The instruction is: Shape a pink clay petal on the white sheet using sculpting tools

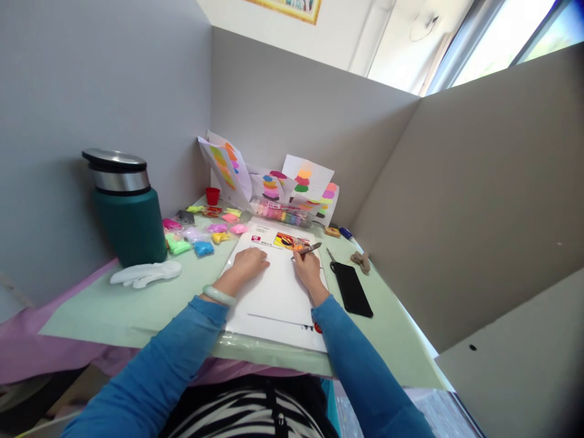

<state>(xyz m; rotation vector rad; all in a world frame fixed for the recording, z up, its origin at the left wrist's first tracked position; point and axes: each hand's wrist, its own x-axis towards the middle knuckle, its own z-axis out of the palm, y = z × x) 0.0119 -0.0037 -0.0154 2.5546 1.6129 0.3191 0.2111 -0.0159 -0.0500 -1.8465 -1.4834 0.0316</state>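
A white paper pad (278,292) with printed lettering and a small colour picture along its top lies before me on the table. My left hand (249,266) rests palm down on the pad's left side, its fingers lying on the paper and holding nothing. A pen (311,249) slants up to the right from the fingers of my right hand (308,271), which is closed round it near the pad's right side. Whether the pen's tip touches the paper cannot be made out. Just right of the pad lie a black phone-like slab (352,291) and a thin pointed tool (330,255).
A green flask (130,222) and a white flattened object (146,274) stand and lie at left. Several coloured packets (203,248) and a red cup (212,195) sit behind. Painted papers (271,187) lean at the back. Grey partitions (296,97) enclose the table.
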